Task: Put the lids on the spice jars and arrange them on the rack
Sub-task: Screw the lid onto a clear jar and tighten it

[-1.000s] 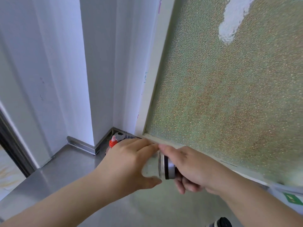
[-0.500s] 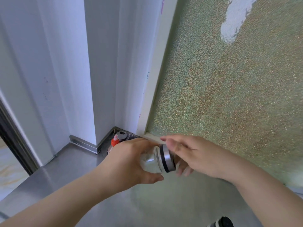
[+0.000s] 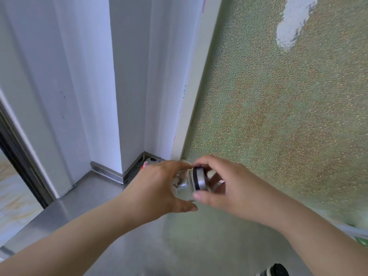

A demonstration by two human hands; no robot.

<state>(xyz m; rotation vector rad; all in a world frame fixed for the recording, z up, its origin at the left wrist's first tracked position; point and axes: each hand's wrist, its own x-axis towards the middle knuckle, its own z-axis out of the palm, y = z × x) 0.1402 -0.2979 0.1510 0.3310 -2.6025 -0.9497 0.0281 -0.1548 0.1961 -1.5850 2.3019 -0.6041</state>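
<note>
Above the steel desk (image 3: pixel 103 198), by white walls and frosted glass (image 3: pixel 278 116), our left hand (image 3: pixel 157 188) grips the jar (image 3: pixel 184 186); right hand (image 3: pixel 231 188) fingers (image 3: pixel 201 196) pinch its lid (image 3: pixel 199 179). Another jar (image 3: pixel 272 270) is cut off near us.

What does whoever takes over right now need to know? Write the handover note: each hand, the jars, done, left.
Left hand: closed around the glass spice jar, held on its side above the steel counter.
Right hand: fingers around the silver lid, which sits at the jar's mouth; whether it is fully tight cannot be told.
Another dark-lidded jar shows at the bottom edge.
A red-capped bottle sits in the far corner.
Done: lid on or nearly on this jar.
Left: seat the lid, set the jar on the rack, which is out of view.
</note>
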